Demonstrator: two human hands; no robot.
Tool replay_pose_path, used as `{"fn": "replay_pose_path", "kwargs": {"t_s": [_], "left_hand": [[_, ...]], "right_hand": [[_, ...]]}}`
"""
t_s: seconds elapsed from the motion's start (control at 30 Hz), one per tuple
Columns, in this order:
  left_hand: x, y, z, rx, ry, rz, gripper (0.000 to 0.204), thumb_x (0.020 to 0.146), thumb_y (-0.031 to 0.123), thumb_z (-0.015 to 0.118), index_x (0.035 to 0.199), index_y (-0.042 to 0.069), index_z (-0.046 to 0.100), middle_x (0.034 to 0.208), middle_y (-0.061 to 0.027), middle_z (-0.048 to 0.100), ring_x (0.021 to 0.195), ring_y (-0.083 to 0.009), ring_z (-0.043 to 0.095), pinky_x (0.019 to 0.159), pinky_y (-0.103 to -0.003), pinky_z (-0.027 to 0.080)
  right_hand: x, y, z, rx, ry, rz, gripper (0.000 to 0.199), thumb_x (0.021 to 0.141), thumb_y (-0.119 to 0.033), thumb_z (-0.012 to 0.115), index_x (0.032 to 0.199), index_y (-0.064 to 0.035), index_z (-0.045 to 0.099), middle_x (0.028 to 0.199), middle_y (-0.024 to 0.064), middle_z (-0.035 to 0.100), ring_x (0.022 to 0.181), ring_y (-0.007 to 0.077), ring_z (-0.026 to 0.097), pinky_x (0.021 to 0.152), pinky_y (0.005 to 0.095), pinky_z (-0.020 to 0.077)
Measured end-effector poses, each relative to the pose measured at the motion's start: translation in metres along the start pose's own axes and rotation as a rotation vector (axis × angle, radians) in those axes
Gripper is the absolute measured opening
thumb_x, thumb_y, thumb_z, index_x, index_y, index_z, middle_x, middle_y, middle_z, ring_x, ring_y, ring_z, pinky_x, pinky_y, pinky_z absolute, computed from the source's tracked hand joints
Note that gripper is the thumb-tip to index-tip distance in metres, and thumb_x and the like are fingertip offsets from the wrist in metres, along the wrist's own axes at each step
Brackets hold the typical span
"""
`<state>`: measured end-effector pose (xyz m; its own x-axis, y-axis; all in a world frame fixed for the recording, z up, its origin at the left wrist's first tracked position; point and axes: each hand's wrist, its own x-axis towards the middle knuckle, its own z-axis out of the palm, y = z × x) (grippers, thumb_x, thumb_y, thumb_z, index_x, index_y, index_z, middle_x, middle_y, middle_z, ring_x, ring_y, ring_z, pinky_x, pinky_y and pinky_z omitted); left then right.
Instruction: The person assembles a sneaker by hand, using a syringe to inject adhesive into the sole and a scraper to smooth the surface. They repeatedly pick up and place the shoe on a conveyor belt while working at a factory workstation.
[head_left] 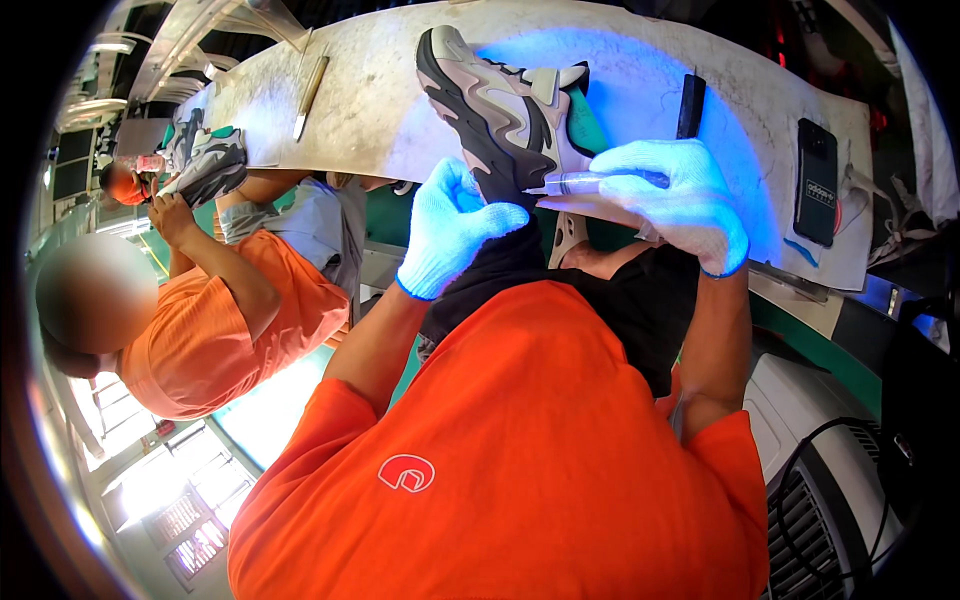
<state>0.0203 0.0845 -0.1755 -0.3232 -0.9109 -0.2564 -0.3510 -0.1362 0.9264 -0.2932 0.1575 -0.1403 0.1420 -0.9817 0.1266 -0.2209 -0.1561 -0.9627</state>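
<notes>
A gray shoe [505, 118] pokes over the near edge of the table [365, 90]. I see the left hand [447, 225] gripping its end, and the right hand [682, 195] with fingers closed around a thin tube [572, 184].

The shoe [505, 110] is over the near edge of the table [370, 90], left hand [455, 225] at its near end, right hand [685, 190] to its right. The syringe [575, 183] in the right hand points left, toward that end. On the table, a tool [310, 97] lies left of the shoe; a bar [691, 105], then a phone [817, 182], lie right. A co-worker [235, 320] is farther left.
</notes>
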Motion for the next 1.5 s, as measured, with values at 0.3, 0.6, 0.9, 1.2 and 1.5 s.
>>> {"fn": "replay_pose_path", "kwargs": {"t_s": [0.3,0.6,0.9,1.2,1.5], "left_hand": [[-0.002,0.011,0.002,-0.023,-0.013,-0.047,0.059,0.072,0.026,0.107,0.091,0.009,0.054,0.076,0.0008,0.062,0.071,-0.0064,0.059,0.063,-0.027,0.053],[-0.001,0.013,0.002,-0.007,-0.023,-0.054,0.059,0.073,0.021,0.106,0.094,0.009,0.052,0.078,0.0006,0.064,0.070,-0.0059,0.060,0.061,-0.027,0.054],[-0.015,0.012,0.001,-0.227,-0.034,-0.031,0.046,0.081,0.006,0.099,0.104,0.005,0.059,0.088,-0.0058,0.075,0.079,-0.0105,0.073,0.070,-0.029,0.062],[-0.093,0.052,0.005,-0.364,-0.053,0.047,0.037,0.109,0.019,0.069,0.139,-0.001,0.063,0.106,-0.0092,0.075,0.086,-0.0144,0.068,0.079,-0.030,0.057],[-0.009,0.050,-0.073,-0.339,0.132,-0.113,0.027,0.107,0.016,0.072,0.131,0.003,0.074,0.093,-0.0015,0.074,0.072,-0.0099,0.067,0.064,-0.026,0.054]], "right_hand": [[0.023,-0.010,-0.013,-0.219,-0.185,-0.052,0.037,0.095,-0.033,0.087,0.113,-0.0001,0.084,0.105,0.0153,0.083,0.086,0.0248,0.078,0.080,0.0353,0.0615],[0.033,-0.007,-0.019,-0.020,-0.209,0.174,0.028,0.095,-0.014,0.082,0.117,0.0036,0.084,0.106,0.0113,0.083,0.097,0.0166,0.075,0.092,0.0325,0.0591],[-0.007,0.004,-0.014,0.241,0.068,0.289,0.041,0.093,-0.019,0.079,0.125,0.0053,0.081,0.117,0.0123,0.082,0.111,0.0212,0.074,0.103,0.0363,0.0570],[-0.039,-0.040,0.139,0.228,0.403,0.161,0.055,0.100,-0.013,0.079,0.149,0.0060,0.064,0.114,0.0133,0.076,0.095,0.0223,0.074,0.086,0.0379,0.0609],[0.017,-0.073,0.160,-0.305,0.258,-0.293,0.064,0.094,-0.015,0.088,0.151,0.0027,0.064,0.135,0.0206,0.073,0.091,0.0316,0.075,0.079,0.0373,0.0625]]}}
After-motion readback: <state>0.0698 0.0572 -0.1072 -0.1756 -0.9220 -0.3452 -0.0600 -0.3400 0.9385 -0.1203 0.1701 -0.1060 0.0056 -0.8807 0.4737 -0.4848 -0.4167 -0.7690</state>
